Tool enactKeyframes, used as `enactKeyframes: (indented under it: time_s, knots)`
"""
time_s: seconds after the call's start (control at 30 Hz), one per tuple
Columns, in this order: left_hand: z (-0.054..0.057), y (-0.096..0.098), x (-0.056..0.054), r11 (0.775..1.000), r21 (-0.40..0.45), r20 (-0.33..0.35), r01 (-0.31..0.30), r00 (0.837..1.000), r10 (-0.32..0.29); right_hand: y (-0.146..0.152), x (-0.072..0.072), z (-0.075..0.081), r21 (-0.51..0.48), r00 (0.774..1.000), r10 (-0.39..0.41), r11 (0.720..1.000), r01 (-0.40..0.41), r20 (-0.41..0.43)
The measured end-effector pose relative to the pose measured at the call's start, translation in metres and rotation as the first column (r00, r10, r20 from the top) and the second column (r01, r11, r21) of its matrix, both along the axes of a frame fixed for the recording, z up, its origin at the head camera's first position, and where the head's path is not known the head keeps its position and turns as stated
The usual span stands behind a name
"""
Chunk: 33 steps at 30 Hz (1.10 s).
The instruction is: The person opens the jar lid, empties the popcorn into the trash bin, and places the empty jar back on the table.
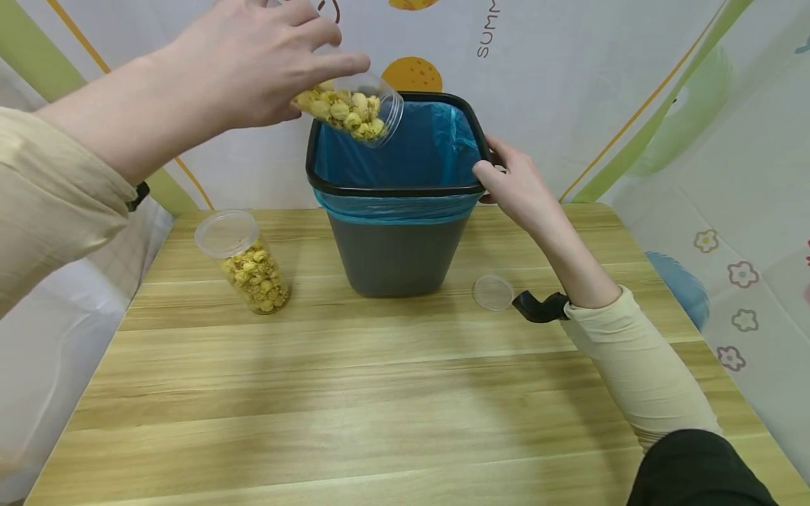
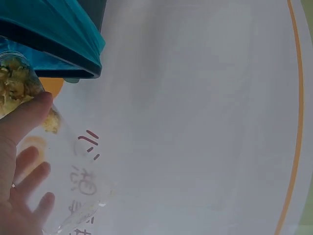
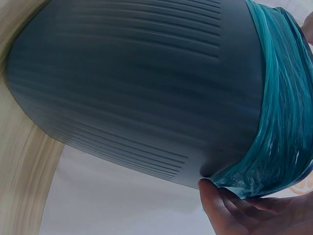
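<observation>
My left hand (image 1: 259, 67) grips a clear plastic jar (image 1: 390, 116) of yellow popcorn (image 1: 354, 112). The jar is tipped nearly on its side, its open mouth facing right over the trash bin (image 1: 399, 256). Popcorn lies along the jar's lower side, also visible in the left wrist view. A blue bag (image 1: 405, 151) lines the grey bin and folds down outside below its black rim. At the bin's right corner, my right hand (image 1: 515, 179) holds the rim, thumb on the near side. In the right wrist view, its fingers (image 3: 215, 205) lie by the bag's folded edge.
Left of the bin, a second clear jar (image 1: 256, 277) full of popcorn stands upright with its lid on. A loose clear round lid (image 1: 493, 292) lies on the wooden table (image 1: 380, 400), near the right wrist. A printed curtain (image 1: 557, 84) hangs behind the table.
</observation>
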<state>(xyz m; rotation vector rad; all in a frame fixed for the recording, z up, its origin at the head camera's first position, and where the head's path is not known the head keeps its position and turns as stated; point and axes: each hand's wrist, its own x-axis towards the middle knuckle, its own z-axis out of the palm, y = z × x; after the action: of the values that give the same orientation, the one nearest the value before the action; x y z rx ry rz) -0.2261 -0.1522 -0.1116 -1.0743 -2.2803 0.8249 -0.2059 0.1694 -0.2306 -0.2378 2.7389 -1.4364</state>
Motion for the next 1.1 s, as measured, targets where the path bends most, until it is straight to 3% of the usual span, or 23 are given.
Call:
enactKeyframes:
  time_s: [0.3, 0.57, 1.1]
  knots:
    - [0.000, 0.002, 0.001, 0.999, -0.031, -0.028, 0.007, 1.000, -0.008, -0.001, 0.000, 0.000, 0.000, 1.000, -0.008, 1.000, 0.008, 0.005]
    - [0.000, 0.000, 0.002, 0.998, -0.046, -0.078, 0.047, 0.996, -0.050, -0.004, 0.000, 0.001, -0.003, 1.000, -0.005, 1.000, 0.005, 0.008]
    - [0.000, 0.009, 0.011, 0.991, -0.124, -0.105, -0.047, 0.994, 0.034, -0.006, 0.000, 0.001, -0.013, 1.000, -0.005, 1.000, 0.005, 0.016]
